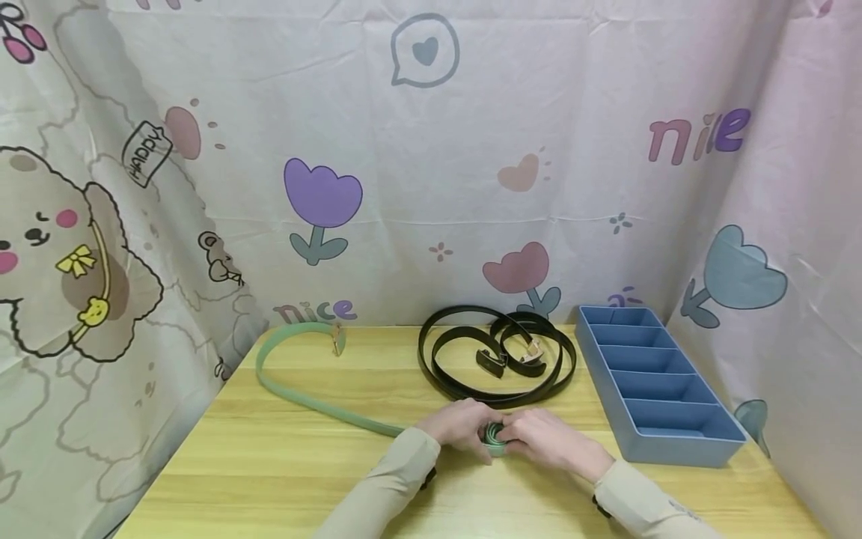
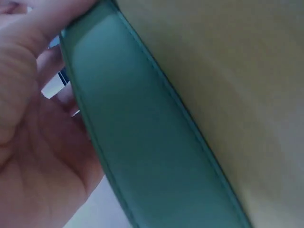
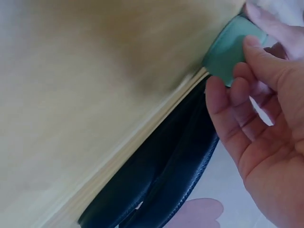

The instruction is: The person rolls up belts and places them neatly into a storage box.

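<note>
A green belt lies on the table, with its buckle at the far left end. Its other end is wound into a small coil between both hands near the front of the table. My left hand grips the coil from the left; in the left wrist view the wide green strap runs along beside the palm. From the right, my right hand pinches the coil, and the right wrist view has thumb and fingers on the green roll. The fingertips partly hide the coil.
Black belts with metal buckles lie loosely looped behind the hands. To the right stands a blue-grey organizer box with several compartments. A printed curtain hangs behind the wooden table.
</note>
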`<act>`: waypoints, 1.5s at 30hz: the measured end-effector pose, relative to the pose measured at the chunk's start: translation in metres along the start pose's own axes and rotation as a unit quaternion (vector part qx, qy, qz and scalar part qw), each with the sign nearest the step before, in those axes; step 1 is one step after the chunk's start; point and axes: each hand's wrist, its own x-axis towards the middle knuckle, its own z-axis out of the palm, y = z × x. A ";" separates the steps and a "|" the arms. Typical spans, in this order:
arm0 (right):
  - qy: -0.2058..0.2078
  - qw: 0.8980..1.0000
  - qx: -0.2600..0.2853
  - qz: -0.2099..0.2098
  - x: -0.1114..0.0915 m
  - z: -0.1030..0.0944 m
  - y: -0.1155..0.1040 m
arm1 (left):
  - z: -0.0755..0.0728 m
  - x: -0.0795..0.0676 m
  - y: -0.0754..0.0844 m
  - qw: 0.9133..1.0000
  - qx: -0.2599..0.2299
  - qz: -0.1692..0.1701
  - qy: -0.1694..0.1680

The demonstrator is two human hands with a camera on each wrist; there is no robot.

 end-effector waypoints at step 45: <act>-0.020 0.999 0.014 0.029 0.013 0.003 -0.001 | -0.007 -0.006 -0.003 0.996 0.056 -0.062 0.040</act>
